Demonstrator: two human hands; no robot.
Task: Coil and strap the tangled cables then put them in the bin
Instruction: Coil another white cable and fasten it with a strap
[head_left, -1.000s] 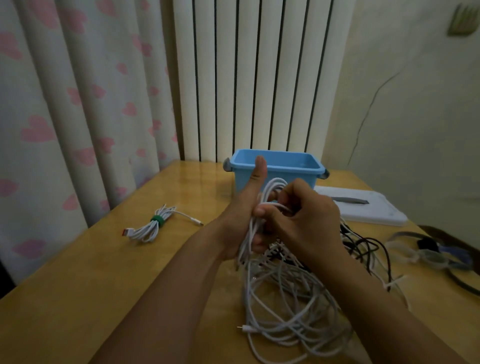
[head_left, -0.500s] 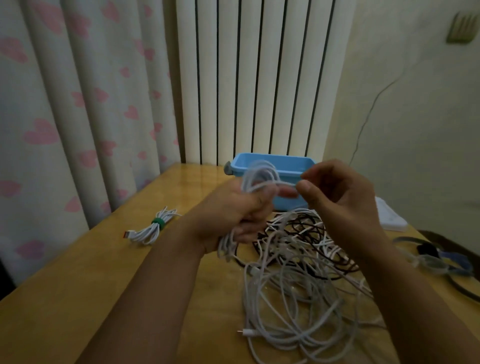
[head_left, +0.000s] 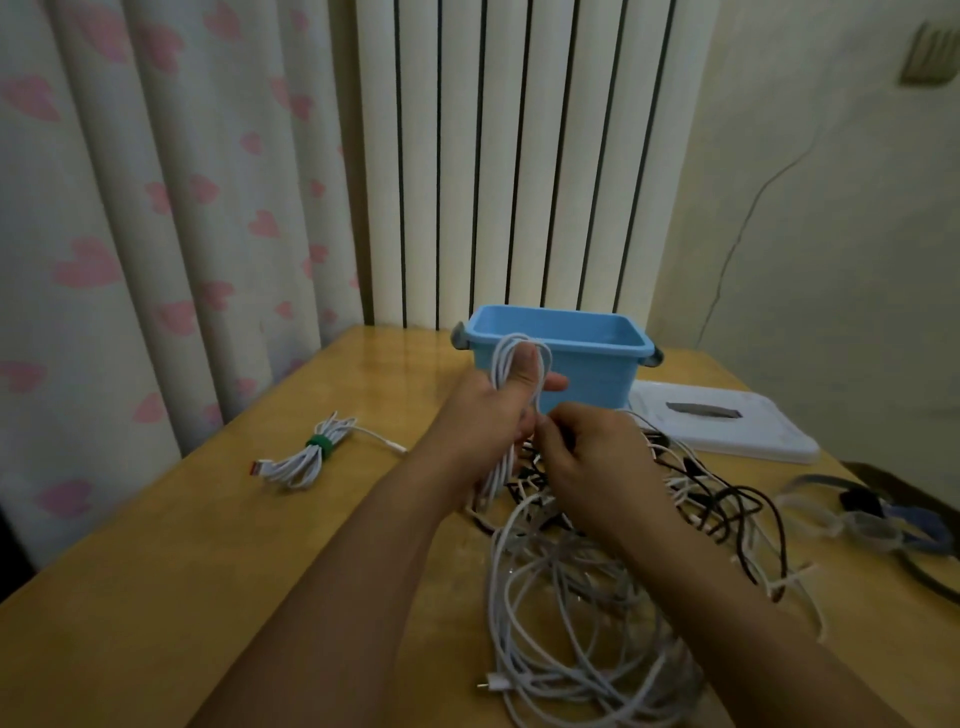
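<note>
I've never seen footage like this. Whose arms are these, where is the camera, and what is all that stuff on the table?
There is no machine here: these are a person's two bare arms, filmed by one wide-angle camera worn on the head, looking forward and down. The left hand holds a bundle of white cable loops upright in its grip, thumb pressed against them. The right hand is curled at the cable just below, though what its fingertips pinch is hidden. Beneath lies a tangle of white and black cables on the wooden table. To the left lies one cable already coiled and bound with a green strap. Behind the hands stands a blue bin, which looks empty from here. To the right lie a white board and some straps.
</note>
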